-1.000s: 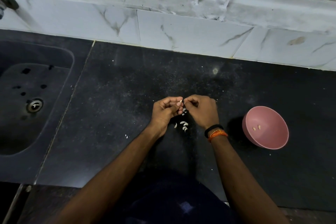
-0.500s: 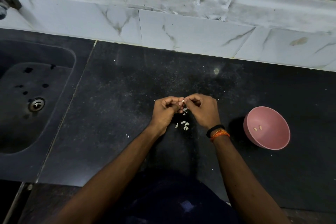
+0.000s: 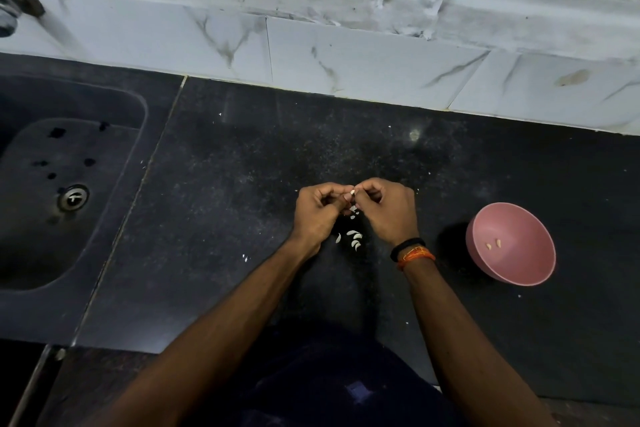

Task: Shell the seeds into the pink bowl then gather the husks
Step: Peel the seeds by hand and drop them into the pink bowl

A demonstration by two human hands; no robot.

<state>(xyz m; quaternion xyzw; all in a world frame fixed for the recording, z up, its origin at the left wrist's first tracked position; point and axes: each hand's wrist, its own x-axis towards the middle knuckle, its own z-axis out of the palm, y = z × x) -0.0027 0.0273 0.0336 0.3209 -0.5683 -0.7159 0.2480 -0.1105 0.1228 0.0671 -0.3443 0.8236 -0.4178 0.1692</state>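
Note:
My left hand (image 3: 318, 215) and my right hand (image 3: 389, 210) meet fingertip to fingertip above the black counter (image 3: 214, 218). Between them they pinch a small white seed (image 3: 352, 192). Just below the hands, several white husk pieces (image 3: 353, 237) lie in a loose cluster on the counter. The pink bowl (image 3: 512, 269) stands to the right of my right wrist. It is tilted toward me and holds two shelled kernels (image 3: 493, 244).
A dark sink (image 3: 104, 135) with a metal drain (image 3: 72, 197) lies at the left. A white marble-tiled wall (image 3: 346, 55) runs along the back. Stray white specks (image 3: 245, 257) dot the counter. A tap (image 3: 14, 10) shows at the upper left corner.
Both hands stay together on the seed with only small finger movements. The husk cluster and the bowl have not moved.

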